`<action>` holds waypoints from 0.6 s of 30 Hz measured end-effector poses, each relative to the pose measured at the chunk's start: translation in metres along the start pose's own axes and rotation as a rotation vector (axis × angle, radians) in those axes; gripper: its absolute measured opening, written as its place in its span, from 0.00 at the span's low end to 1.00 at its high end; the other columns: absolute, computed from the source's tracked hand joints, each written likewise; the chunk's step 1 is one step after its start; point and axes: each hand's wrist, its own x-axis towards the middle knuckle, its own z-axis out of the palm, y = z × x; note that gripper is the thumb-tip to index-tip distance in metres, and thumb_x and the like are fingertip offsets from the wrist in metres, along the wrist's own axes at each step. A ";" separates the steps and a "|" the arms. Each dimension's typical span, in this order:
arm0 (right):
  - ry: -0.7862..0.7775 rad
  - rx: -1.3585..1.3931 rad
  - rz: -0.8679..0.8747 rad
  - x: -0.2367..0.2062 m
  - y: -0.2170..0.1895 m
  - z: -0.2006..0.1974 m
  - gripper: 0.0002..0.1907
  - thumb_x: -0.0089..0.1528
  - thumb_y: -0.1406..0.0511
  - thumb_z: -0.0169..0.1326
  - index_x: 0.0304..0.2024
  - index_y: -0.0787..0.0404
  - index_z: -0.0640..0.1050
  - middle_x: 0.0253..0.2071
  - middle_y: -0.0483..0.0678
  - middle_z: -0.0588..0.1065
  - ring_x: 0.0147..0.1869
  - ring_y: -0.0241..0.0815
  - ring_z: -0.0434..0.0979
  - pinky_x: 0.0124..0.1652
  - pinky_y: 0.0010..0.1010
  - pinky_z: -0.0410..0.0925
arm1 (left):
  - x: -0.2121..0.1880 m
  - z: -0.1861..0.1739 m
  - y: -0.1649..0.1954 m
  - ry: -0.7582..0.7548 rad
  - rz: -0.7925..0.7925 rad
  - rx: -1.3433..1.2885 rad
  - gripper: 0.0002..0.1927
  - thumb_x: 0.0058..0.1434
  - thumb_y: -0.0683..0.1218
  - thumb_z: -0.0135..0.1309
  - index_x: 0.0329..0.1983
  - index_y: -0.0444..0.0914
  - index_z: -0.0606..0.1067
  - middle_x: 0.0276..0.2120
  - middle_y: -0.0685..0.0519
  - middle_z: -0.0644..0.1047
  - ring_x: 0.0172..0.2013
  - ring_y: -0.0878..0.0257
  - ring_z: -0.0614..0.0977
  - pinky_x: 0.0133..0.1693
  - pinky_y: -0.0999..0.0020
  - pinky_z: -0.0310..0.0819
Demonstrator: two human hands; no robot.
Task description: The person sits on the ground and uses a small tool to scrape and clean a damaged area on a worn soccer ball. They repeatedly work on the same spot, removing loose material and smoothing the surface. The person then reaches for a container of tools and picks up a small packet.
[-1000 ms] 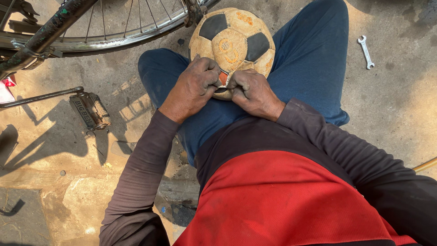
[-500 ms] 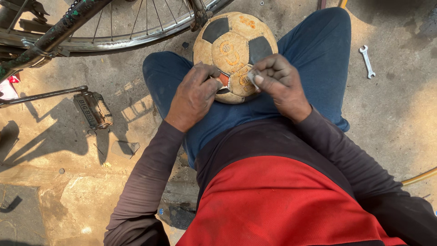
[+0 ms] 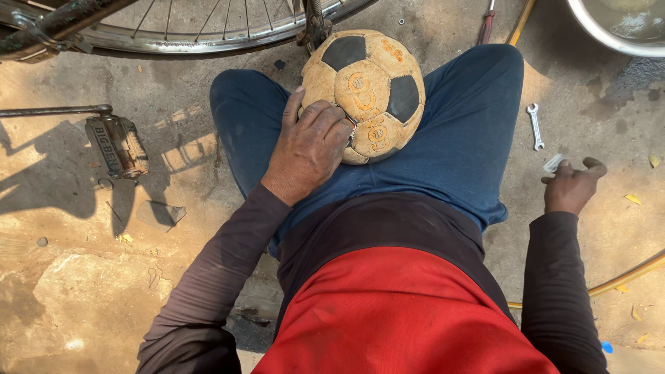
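Sitting between the knees on the blue trousers point(image 3: 457, 152) is a worn ball point(image 3: 370, 90); the left hand point(image 3: 308, 149) lies flat on its near side, fingers spread over the leather, pressing rather than gripping; the right hand point(image 3: 571, 187) is way off to the side above the concrete, pinching a small pale scrap point(image 3: 553, 163); a spanner point(image 3: 535, 125) lies just past it; bike wheel point(image 3: 208, 34) and pedal point(image 3: 118, 144) sit off to the left.

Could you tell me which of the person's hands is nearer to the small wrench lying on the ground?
Right. The right hand is out over the ground just below the wrench, not touching it. The left hand rests on the football in the lap, farther away.
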 end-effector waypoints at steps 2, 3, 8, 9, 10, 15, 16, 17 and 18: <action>0.051 -0.363 -0.091 -0.003 0.000 0.001 0.26 0.66 0.71 0.57 0.60 0.73 0.59 0.38 0.60 0.76 0.44 0.53 0.77 0.46 0.40 0.69 | -0.001 -0.004 -0.002 -0.029 -0.018 -0.016 0.25 0.54 0.53 0.68 0.52 0.41 0.76 0.49 0.52 0.75 0.59 0.52 0.72 0.70 0.34 0.41; 0.082 -0.315 -0.173 -0.002 -0.006 0.003 0.23 0.67 0.72 0.57 0.60 0.72 0.62 0.43 0.60 0.76 0.47 0.52 0.77 0.48 0.41 0.70 | -0.002 -0.006 -0.002 -0.035 -0.023 0.007 0.26 0.52 0.54 0.69 0.52 0.41 0.76 0.49 0.52 0.75 0.59 0.53 0.72 0.70 0.34 0.39; 0.016 -0.028 -0.560 0.001 -0.083 0.046 0.12 0.74 0.64 0.48 0.55 0.65 0.74 0.58 0.57 0.73 0.56 0.46 0.78 0.54 0.34 0.79 | -0.003 -0.006 -0.004 -0.001 -0.012 0.127 0.29 0.50 0.54 0.70 0.55 0.44 0.77 0.50 0.56 0.75 0.55 0.55 0.73 0.72 0.37 0.38; -0.069 0.023 -0.695 -0.002 -0.108 0.062 0.14 0.79 0.59 0.49 0.56 0.65 0.74 0.59 0.57 0.72 0.57 0.47 0.76 0.51 0.33 0.78 | -0.002 -0.005 -0.004 -0.013 -0.009 0.132 0.29 0.50 0.54 0.70 0.55 0.44 0.77 0.48 0.56 0.75 0.54 0.56 0.73 0.71 0.38 0.41; -0.149 -0.006 -0.800 -0.008 -0.134 0.082 0.22 0.75 0.53 0.50 0.56 0.66 0.75 0.61 0.58 0.74 0.56 0.50 0.76 0.52 0.39 0.74 | -0.001 -0.005 -0.004 -0.022 -0.006 0.136 0.29 0.50 0.54 0.70 0.55 0.44 0.77 0.47 0.56 0.75 0.52 0.56 0.73 0.71 0.40 0.43; -0.570 -0.064 -1.129 -0.053 -0.249 0.181 0.32 0.69 0.49 0.55 0.67 0.60 0.72 0.70 0.59 0.67 0.74 0.62 0.62 0.70 0.54 0.57 | -0.005 -0.019 0.003 -0.014 -0.038 0.156 0.23 0.52 0.55 0.70 0.48 0.43 0.79 0.42 0.55 0.74 0.48 0.57 0.73 0.64 0.48 0.55; -0.530 -0.162 -1.148 -0.059 -0.259 0.191 0.31 0.65 0.47 0.57 0.64 0.58 0.74 0.68 0.56 0.69 0.73 0.62 0.62 0.68 0.54 0.56 | -0.008 -0.024 0.005 -0.002 -0.073 0.159 0.22 0.52 0.56 0.70 0.46 0.44 0.79 0.42 0.55 0.74 0.48 0.58 0.74 0.63 0.48 0.56; -0.521 -0.186 -1.122 -0.062 -0.263 0.194 0.31 0.65 0.47 0.58 0.63 0.58 0.75 0.66 0.56 0.69 0.72 0.61 0.63 0.67 0.55 0.55 | -0.011 -0.026 0.007 0.004 -0.111 0.161 0.21 0.51 0.56 0.70 0.44 0.44 0.79 0.41 0.55 0.74 0.48 0.58 0.74 0.62 0.49 0.57; -0.513 -0.206 -1.097 -0.064 -0.265 0.199 0.31 0.64 0.46 0.59 0.61 0.58 0.76 0.65 0.56 0.70 0.71 0.61 0.63 0.66 0.55 0.54 | -0.010 -0.026 0.008 0.009 -0.118 0.145 0.21 0.51 0.57 0.69 0.43 0.44 0.79 0.41 0.54 0.74 0.48 0.57 0.74 0.60 0.49 0.57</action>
